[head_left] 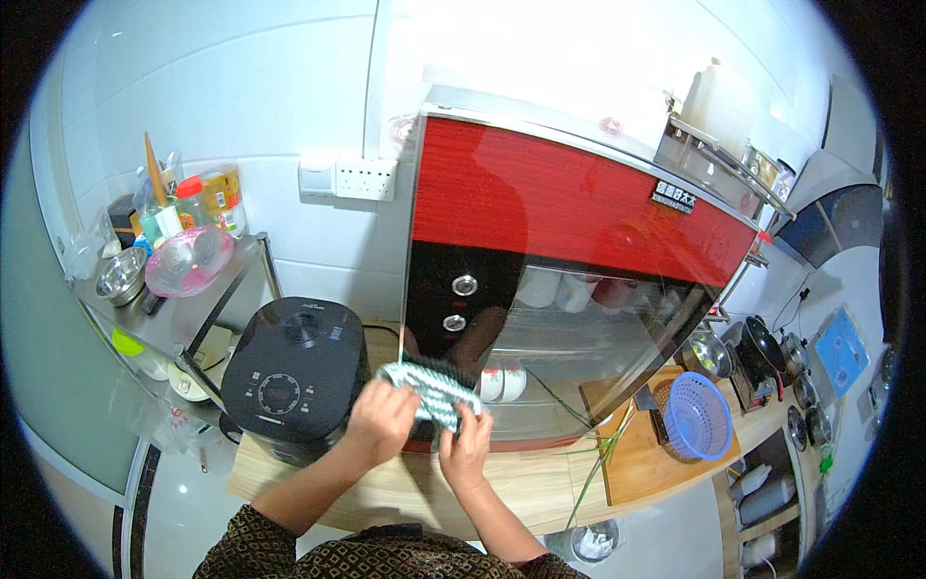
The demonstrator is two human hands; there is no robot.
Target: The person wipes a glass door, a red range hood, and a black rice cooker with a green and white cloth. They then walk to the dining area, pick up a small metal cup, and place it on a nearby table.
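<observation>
One striped cloth, pinched between your left grip and right grip
It's white and dark green, rumpled, before one red-and-black cabinet with two round buttons; one black cooker stands left.

A pale wood-grained counter carried a black cooker at its left and, beside it, a red cabinet. To the right lay a brown cutting board, green stalks across its left edge and a purple colander toward its right end. A metal shelf at far left held a pink basket and a metal bowl.
</observation>
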